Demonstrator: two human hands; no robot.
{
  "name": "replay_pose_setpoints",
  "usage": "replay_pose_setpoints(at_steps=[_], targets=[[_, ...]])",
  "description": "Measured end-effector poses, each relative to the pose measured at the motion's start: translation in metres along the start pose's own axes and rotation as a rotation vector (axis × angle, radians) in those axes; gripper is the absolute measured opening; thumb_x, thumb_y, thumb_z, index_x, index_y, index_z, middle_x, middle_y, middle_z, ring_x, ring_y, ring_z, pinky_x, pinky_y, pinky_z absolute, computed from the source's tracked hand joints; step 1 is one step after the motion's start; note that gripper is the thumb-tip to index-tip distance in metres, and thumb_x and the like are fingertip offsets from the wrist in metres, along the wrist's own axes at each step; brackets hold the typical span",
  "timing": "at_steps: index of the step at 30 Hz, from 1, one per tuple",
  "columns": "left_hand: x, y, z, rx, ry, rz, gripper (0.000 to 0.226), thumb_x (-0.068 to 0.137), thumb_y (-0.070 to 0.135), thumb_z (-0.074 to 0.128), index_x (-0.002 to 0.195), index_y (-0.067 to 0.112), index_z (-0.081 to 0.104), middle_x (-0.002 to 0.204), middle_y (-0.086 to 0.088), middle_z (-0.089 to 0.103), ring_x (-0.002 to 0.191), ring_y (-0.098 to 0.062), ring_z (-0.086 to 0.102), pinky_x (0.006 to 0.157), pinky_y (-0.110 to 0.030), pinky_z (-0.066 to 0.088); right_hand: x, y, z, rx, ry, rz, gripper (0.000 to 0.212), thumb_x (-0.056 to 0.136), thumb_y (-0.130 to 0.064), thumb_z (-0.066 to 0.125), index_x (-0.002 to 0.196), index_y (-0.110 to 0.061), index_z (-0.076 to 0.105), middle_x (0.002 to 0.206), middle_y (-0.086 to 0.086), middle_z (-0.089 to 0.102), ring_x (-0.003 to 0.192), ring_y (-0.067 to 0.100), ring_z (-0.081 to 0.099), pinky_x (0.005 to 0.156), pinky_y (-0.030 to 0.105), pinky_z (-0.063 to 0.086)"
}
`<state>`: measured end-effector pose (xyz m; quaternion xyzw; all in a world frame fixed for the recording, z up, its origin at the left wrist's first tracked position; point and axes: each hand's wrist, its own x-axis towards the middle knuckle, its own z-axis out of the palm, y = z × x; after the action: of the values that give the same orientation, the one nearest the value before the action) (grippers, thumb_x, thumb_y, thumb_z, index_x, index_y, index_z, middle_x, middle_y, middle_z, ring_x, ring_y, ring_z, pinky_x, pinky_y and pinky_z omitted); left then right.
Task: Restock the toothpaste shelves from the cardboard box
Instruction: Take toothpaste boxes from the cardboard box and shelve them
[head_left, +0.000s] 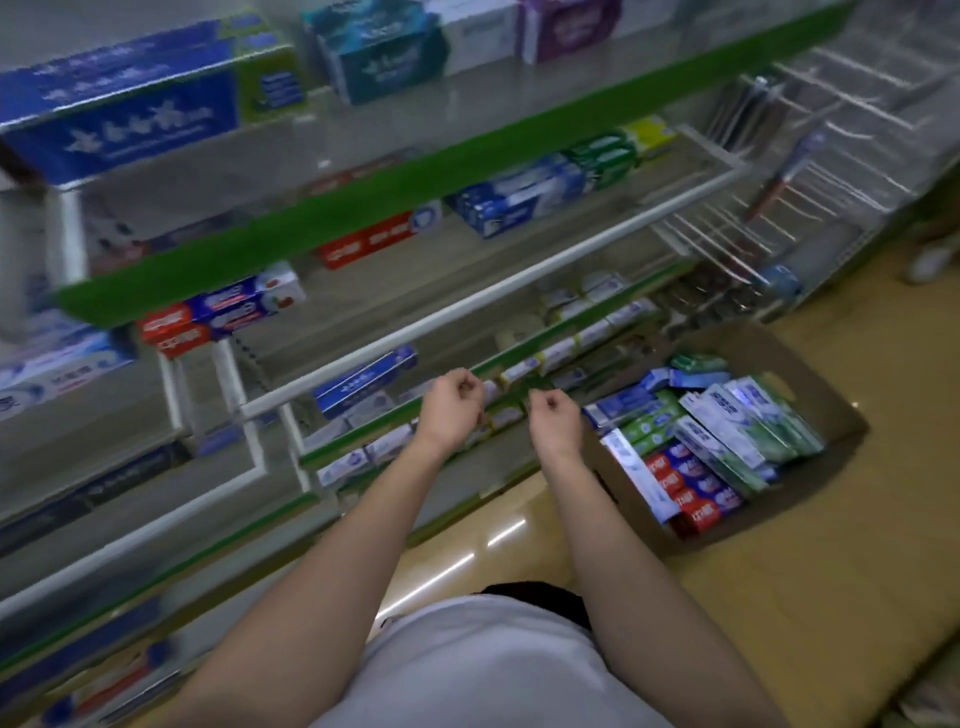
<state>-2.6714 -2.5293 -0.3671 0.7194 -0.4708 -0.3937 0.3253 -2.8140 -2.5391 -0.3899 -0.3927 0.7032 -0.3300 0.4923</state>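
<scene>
A cardboard box (810, 374) stands on the floor at the right, full of toothpaste cartons (727, 436) in green, white, blue and red. Shelves with green edges (363, 176) carry more toothpaste packs. My left hand (452, 410) and my right hand (558, 423) hang side by side in front of a lower shelf's edge, left of the box. Both have loosely curled fingers and hold nothing that I can see. A blue carton (363, 382) lies on the shelf just behind my left hand. The picture is blurred by motion.
White wire racks (810, 156) stand at the far right beyond the shelves. A glossy yellow floor (779, 597) spreads to the right and behind the box. White shelf rails (519, 275) stick out toward me.
</scene>
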Motion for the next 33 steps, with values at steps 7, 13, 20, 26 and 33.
replay_pose_setpoints(at_steps=[7, 13, 20, 26, 33], targets=[[0.022, 0.05, 0.13, 0.097, -0.22, -0.039, 0.031, 0.086, -0.009, 0.05, 0.109, 0.009, 0.062, 0.071, -0.013, 0.068, 0.062, -0.018, 0.064, 0.06, -0.027, 0.05, 0.075, 0.044, -0.12, 0.005, 0.065, 0.166, 0.013, 0.097, -0.019, 0.057, 0.09, -0.008, 0.061, 0.094, 0.015, 0.066, 0.096, 0.035, 0.064, 0.087, 0.039, 0.051], [0.027, 0.071, 0.213, 0.175, -0.308, -0.017, 0.014, 0.09, -0.001, 0.064, 0.086, 0.011, 0.066, 0.054, -0.003, 0.061, 0.043, -0.004, 0.056, 0.051, -0.023, 0.046, 0.132, 0.113, -0.181, 0.105, 0.117, 0.345, 0.022, 0.078, -0.034, 0.05, 0.09, -0.016, 0.056, 0.102, 0.019, 0.069, 0.089, 0.032, 0.065, 0.089, 0.054, 0.057], [0.048, 0.069, 0.263, 0.263, -0.45, -0.099, 0.029, 0.087, 0.002, 0.052, 0.078, 0.026, 0.065, 0.084, -0.014, 0.074, 0.082, -0.037, 0.071, 0.076, -0.049, 0.06, 0.137, 0.132, -0.193, 0.132, 0.144, 0.485, 0.02, 0.087, -0.03, 0.054, 0.09, -0.011, 0.059, 0.09, 0.012, 0.064, 0.085, 0.03, 0.062, 0.075, 0.032, 0.046], [0.078, 0.067, 0.315, 0.322, -0.695, -0.132, 0.019, 0.094, 0.001, 0.051, 0.086, 0.014, 0.063, 0.093, -0.017, 0.072, 0.081, -0.028, 0.071, 0.078, -0.042, 0.056, 0.148, 0.155, -0.207, 0.142, 0.129, 0.649, 0.025, 0.093, -0.026, 0.057, 0.114, -0.011, 0.057, 0.103, 0.009, 0.057, 0.087, 0.024, 0.054, 0.075, 0.038, 0.049], [0.103, 0.06, 0.378, 0.51, -0.979, -0.247, 0.012, 0.099, 0.009, 0.054, 0.108, 0.012, 0.061, 0.104, -0.015, 0.066, 0.097, -0.03, 0.063, 0.092, -0.043, 0.053, 0.155, 0.169, -0.227, 0.264, 0.357, 0.814, 0.038, 0.095, -0.026, 0.06, 0.13, -0.01, 0.056, 0.123, 0.012, 0.064, 0.105, 0.029, 0.06, 0.084, 0.032, 0.047]])
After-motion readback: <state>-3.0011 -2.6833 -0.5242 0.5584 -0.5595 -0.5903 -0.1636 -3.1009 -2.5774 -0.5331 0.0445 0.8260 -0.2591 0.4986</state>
